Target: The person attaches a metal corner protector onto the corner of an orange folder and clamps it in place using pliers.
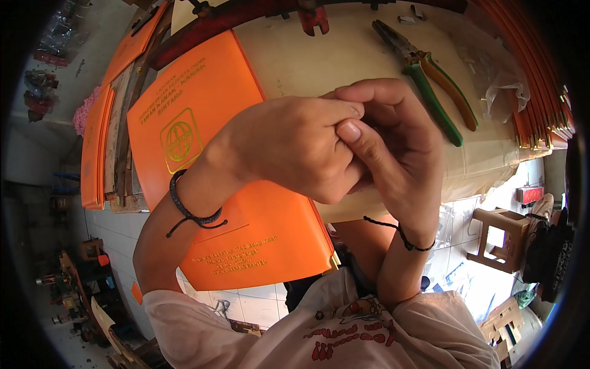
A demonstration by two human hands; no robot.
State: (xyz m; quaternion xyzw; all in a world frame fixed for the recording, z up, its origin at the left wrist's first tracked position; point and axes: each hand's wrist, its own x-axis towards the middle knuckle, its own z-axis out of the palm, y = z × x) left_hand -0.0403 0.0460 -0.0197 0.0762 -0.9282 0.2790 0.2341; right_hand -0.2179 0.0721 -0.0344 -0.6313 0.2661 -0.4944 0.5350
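My left hand (301, 144) is closed, its knuckles up and its fingers curled out of sight beneath it. Against it, my right hand (399, 147) has its thumb and fingers bent around the left one's fingertips. Whatever may lie between the two hands is hidden. Under my left wrist is an orange folder (215, 80) with gold lettering and a round gold emblem, reaching over the table's front edge. Pliers (430, 86) with green and orange handles lie beyond my right hand.
Orange folders (97, 147) are stacked at the left, and more orange covers (534, 80) at the right edge of the table (283, 55). A red metal bar (246, 16) crosses the far side. Clear plastic (507, 92) lies near the right stack. A brown stool (499, 240) stands on the floor.
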